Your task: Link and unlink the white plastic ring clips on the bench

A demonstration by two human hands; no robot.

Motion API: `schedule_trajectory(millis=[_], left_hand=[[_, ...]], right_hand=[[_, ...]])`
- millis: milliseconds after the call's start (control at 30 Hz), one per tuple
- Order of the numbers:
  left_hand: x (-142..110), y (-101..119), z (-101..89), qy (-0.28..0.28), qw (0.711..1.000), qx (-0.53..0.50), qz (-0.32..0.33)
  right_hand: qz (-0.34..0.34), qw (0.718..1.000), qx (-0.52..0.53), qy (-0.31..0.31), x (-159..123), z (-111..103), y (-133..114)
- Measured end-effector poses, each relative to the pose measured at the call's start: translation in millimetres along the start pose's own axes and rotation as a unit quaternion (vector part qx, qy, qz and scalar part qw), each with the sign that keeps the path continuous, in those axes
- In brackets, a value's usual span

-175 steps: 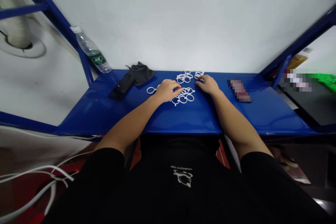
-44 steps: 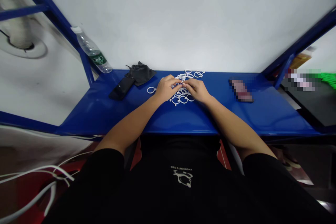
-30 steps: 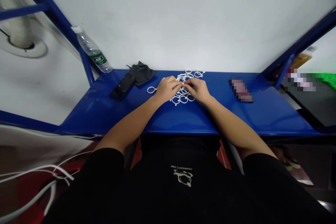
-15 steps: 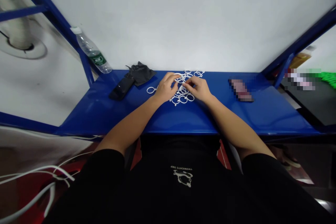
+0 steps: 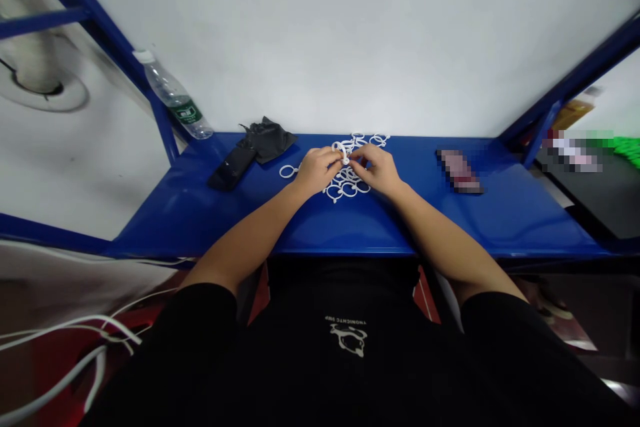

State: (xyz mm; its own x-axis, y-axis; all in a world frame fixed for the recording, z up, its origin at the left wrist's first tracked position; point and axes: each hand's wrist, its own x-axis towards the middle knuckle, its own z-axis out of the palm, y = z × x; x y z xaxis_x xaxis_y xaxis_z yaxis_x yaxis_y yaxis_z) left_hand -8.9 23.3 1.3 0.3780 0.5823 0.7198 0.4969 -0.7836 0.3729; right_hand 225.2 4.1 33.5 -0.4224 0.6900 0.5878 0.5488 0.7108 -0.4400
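Over the middle of the blue shelf, both of my hands meet at a white curtain ring (image 5: 345,160), which stands tilted up with its small eyelet end low. My left hand (image 5: 315,170) pinches it from the left between thumb and fingers. From the right, the thumb and fingertips of my right hand (image 5: 379,168) close at the eyelet; the exact contact is too small to make out. Beneath and around the hands lies a loose pile of similar white rings (image 5: 349,196), partly hidden by my fingers. One ring (image 5: 287,177) lies apart, left of my left hand.
The blue shelf (image 5: 350,233) backs onto a white wall. At its left are a black phone (image 5: 231,169), a crumpled black bag (image 5: 270,140) and a leaning clear bottle (image 5: 175,97). A pixelated phone-like object (image 5: 459,171) lies right. Blue frame bars flank both ends.
My hands have come closer together. The white curtain ring now stands upright between the fingertips, and my left hand has lowered slightly. The pile looks unmoved.
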Motion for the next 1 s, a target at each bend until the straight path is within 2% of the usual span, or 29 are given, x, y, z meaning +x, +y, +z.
schedule_trajectory(millis=[233,400,533,600,800,1000], left_hand=[[-1.9,6.4,0.5,-0.018,0.998,-0.054,-0.007],[-2.9,15.6,-2.2,-0.034,0.998,-0.052,-0.004],[-1.3,16.8,-7.2,0.014,0.999,-0.052,0.005],[-0.3,16.3,-8.3,0.027,0.999,-0.044,0.015],[0.6,16.1,-7.0,0.008,0.999,-0.011,0.031],[0.9,17.5,-8.4,-0.016,1.0,0.018,0.017]], right_hand=[[-0.048,0.999,0.005,-0.006,0.2,-2.3,-9.4],[-0.041,0.999,-0.001,0.017,-0.6,-1.4,-6.8],[-0.016,1.0,-0.006,0.024,-1.9,-0.3,-2.5],[-0.026,0.999,0.0,0.019,-2.2,0.2,-1.1],[-0.074,0.997,0.012,0.023,-1.8,0.9,4.1],[-0.077,0.997,0.019,0.006,-1.1,3.0,6.1]])
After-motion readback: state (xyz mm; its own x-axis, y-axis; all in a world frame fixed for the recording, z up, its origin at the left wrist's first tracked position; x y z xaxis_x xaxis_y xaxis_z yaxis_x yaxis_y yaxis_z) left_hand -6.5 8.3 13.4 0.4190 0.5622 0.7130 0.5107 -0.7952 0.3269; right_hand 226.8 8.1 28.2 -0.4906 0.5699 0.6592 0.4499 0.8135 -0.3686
